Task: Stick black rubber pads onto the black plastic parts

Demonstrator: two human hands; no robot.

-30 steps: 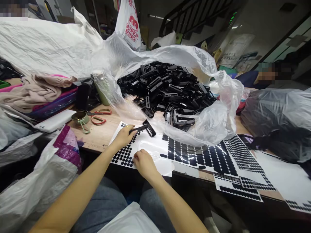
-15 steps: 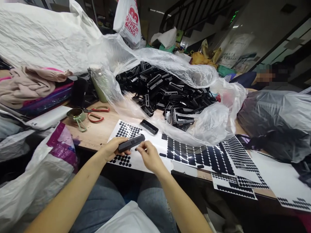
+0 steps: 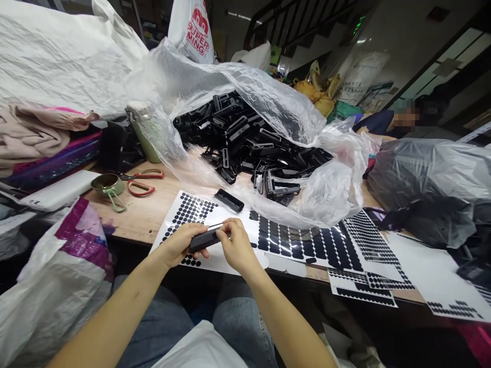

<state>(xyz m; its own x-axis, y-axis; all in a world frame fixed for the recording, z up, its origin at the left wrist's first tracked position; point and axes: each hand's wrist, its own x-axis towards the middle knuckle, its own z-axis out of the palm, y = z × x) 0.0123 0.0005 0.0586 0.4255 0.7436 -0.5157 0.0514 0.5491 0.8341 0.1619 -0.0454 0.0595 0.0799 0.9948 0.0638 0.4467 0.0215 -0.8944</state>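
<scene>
One black plastic part, held level over the dot-sticker sheet: left hand closed around it as support, right hand pinching its right end.

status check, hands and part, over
Left hand grips black ribbed plastic part. Right hand pinches its end. Both above white sheet of black round stickers; loose black plastic piece lies apart on it.

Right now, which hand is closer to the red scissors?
Left. The left hand, holding a black part, is below-right of the red scissors; the right hand lies farther right.
</scene>
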